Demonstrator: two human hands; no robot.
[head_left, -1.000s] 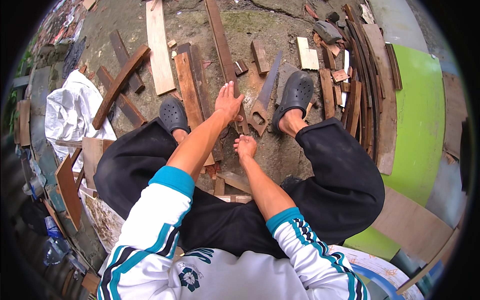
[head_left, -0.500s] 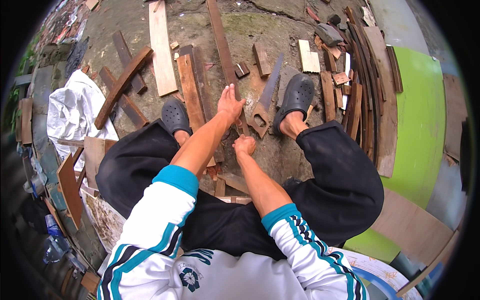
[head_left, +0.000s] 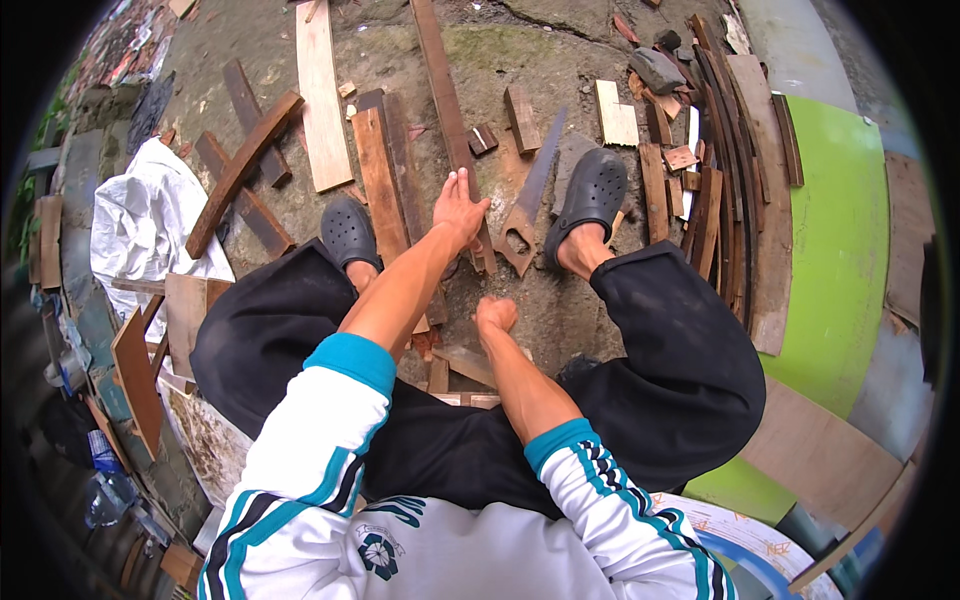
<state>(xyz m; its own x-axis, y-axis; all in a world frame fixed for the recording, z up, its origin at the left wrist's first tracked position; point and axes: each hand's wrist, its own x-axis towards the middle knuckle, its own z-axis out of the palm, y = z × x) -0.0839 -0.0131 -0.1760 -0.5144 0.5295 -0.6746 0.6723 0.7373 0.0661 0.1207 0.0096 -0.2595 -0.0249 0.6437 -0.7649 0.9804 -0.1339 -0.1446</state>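
Observation:
A long, narrow dark wooden strip (head_left: pixel 440 85) lies on the ground in front of me, its near end between my two hands. My left hand (head_left: pixel 460 210) rests on top of it, fingers stretched forward and thumb out to the right side. Closed in a fist, my right hand (head_left: pixel 495 315) is just short of the strip's near end and apart from it. Whatever it may hold is hidden. A handsaw (head_left: pixel 530 205) with a wooden handle lies to the right of the strip. A small dark wood block (head_left: pixel 482 139) sits beside the strip farther out.
My feet in dark clogs (head_left: pixel 588 195) flank the work. Brown planks (head_left: pixel 378 175) and a pale board (head_left: pixel 322 110) lie to the left, near a white sack (head_left: pixel 155 215). Stacked wood strips (head_left: pixel 735 180) and a green panel (head_left: pixel 840 230) stand at the right.
My right hand has moved back toward me from the strip's near end, baring that end. My left hand and the strip have stayed nearly in place.

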